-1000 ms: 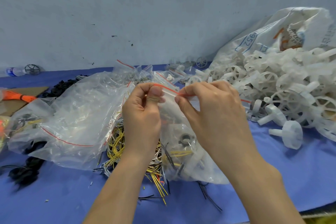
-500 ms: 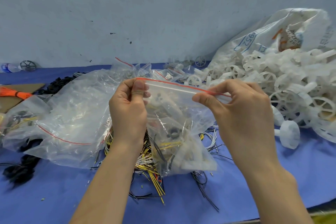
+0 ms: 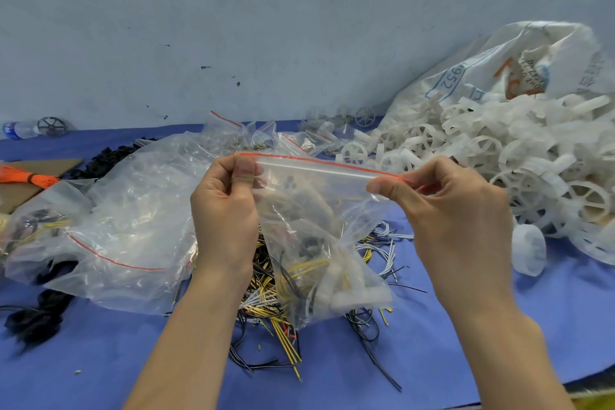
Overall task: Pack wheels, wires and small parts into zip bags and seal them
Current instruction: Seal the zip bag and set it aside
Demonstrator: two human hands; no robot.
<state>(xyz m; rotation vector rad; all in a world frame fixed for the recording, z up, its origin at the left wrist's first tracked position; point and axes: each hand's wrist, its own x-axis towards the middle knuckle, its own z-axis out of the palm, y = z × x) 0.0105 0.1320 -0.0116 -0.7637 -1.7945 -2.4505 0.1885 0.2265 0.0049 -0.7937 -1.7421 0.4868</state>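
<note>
Head view: I see both hands holding a filled bag up over the blue table.

My left hand pinches the left end of the clear zip bag with the red seal strip, my right hand pinches the right end, strip stretched between them. Inside lie yellow and black wires and white parts. Beneath it sits the loose pile of yellow, black and white wires; the heap of white plastic wheels lies right, empty clear bags left.
</note>
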